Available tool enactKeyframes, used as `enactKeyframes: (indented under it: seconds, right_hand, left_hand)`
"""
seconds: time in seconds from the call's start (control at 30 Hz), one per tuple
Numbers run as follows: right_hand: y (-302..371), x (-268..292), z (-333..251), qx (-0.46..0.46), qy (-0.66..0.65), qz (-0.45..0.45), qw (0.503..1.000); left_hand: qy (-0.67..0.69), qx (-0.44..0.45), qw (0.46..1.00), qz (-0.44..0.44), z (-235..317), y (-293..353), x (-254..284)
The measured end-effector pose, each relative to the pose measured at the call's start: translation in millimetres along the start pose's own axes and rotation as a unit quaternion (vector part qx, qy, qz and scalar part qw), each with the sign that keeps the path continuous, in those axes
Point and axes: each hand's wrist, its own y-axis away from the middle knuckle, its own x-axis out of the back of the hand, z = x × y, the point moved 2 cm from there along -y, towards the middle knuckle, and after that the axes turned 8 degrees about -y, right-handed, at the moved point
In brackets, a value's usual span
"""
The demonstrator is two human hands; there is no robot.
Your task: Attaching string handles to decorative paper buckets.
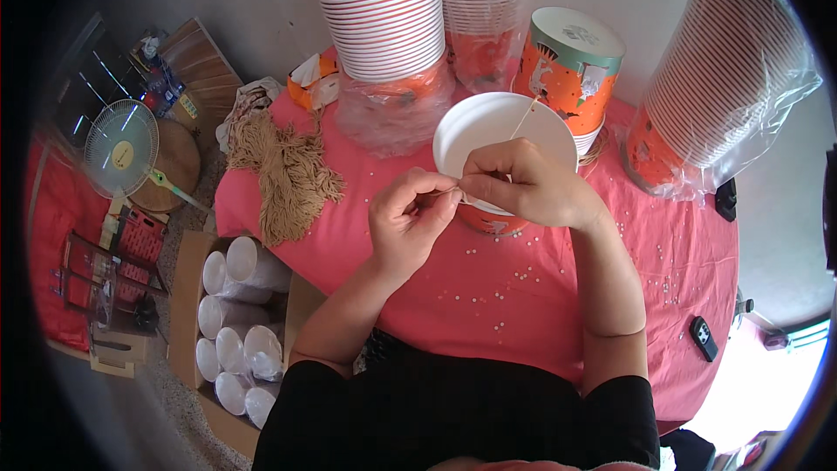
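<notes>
Left grip (408, 220): thumb and forefinger pinching a thin pale cord (524, 118). Right grip (536, 185): thumb and forefinger pressed together on it too, tips close beside the left's. Strand shows again beyond the right grip, reaching the far rim of an open bucket (469, 120), white inside, just under and beyond both grips. Left of left grip, tan cord bundle (283, 170); beyond it, tall bucket stack (379, 17). Nearer than the grips, tiny white dots (499, 326) on the pink-covered bench (436, 314).
</notes>
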Motion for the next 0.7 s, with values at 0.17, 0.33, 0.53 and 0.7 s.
enactKeyframes:
  seconds: [0.17, 0.33, 0.53, 0.7]
  right_hand:
    - [-1, 0, -7, 0.027, -0.018, 0.036, 0.999]
    - [2, -5, -18, 0.012, 0.028, 0.065, 0.997]
    - [-4, -15, -9, 0.163, 0.073, 0.108, 0.978]
    - [-7, -15, -8, 0.195, 0.082, 0.118, 0.97]
  left_hand:
    - [0.133, 0.156, 0.979, -0.011, -12, 3, 0]
    - [0.314, 0.25, 0.916, -0.009, -19, -3, 1]
    - [0.371, 0.313, 0.874, -0.04, -16, -3, 3]
    - [0.447, 0.363, 0.814, -0.081, -14, -4, 7]
